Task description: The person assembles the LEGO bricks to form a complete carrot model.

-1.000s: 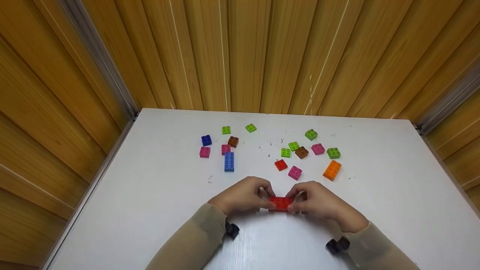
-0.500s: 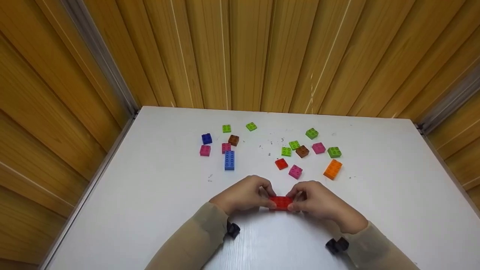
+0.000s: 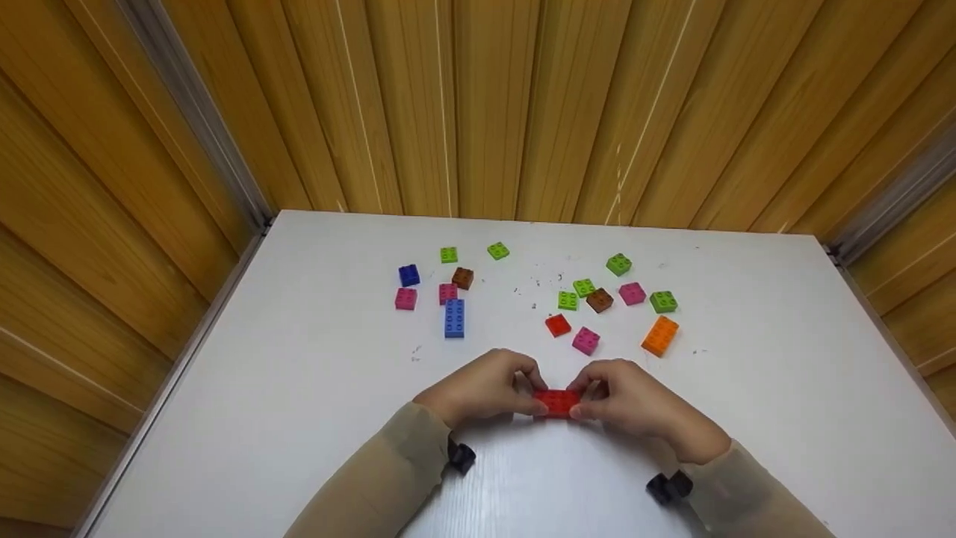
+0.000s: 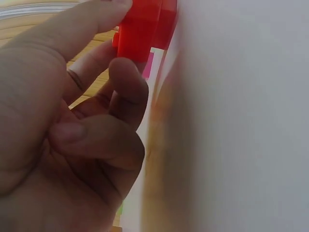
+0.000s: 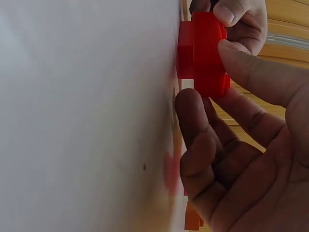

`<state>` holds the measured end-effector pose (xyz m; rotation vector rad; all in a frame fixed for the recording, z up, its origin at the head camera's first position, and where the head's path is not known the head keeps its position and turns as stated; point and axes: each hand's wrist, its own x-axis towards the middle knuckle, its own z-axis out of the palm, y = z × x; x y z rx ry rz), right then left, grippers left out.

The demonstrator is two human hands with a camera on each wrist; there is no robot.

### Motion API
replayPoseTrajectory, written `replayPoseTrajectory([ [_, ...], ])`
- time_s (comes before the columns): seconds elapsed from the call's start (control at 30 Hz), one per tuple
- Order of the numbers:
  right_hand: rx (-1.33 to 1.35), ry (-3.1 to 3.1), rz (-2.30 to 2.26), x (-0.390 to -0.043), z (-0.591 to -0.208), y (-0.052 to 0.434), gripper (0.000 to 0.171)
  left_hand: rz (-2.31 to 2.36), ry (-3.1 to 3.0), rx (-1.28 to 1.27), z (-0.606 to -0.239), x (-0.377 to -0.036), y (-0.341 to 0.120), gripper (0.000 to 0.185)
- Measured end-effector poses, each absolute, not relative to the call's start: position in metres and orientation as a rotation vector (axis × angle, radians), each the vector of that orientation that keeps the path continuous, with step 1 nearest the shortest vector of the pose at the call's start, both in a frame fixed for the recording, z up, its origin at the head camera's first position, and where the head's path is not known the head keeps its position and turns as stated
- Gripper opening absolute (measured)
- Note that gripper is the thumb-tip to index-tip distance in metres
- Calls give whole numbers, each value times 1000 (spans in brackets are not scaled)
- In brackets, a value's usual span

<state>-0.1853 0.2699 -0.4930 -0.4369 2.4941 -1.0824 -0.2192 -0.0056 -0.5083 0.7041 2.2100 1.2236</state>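
- The red brick [image 3: 556, 403] rests on the white table [image 3: 299, 388], near its front edge, between the two hands.
- The left hand [image 3: 482, 388] grips the brick's left end; its fingers are curled round it, thumb on the near side.
- The right hand [image 3: 635, 400] grips the right end the same way, fingertips pinching the brick.
- In the left wrist view, the brick [image 4: 142, 26] sits against the table surface with a finger laid over it.
- In the right wrist view, the brick [image 5: 203, 53] appears as two red layers; the thumb [image 5: 260, 79] presses on its outer face.
- Loose bricks lie further back: a blue brick [image 3: 454, 318] to the left, an orange brick [image 3: 660, 335] to the right, a pink brick [image 3: 585, 341] just behind the hands.
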Motion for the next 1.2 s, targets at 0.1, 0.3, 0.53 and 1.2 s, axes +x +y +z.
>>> replayPoseTrajectory([
  [0.1, -436, 2501, -1053, -186, -494, 270, 23, 1221, 2216, 701, -509, -218, -6, 13],
  [0.3, -432, 2460, -1072, -187, -496, 272, 30, 1189, 2255, 724, -509, -217, -5, 13],
  [0.53, -429, 2443, -1094, -186, -497, 271, 30, 1111, 2335, 760, -505, -222, -10, 21],
  [1.2, -402, 2455, -1089, -185, -497, 269, 31, 1126, 2845, -231, -502, -259, -57, 66],
])
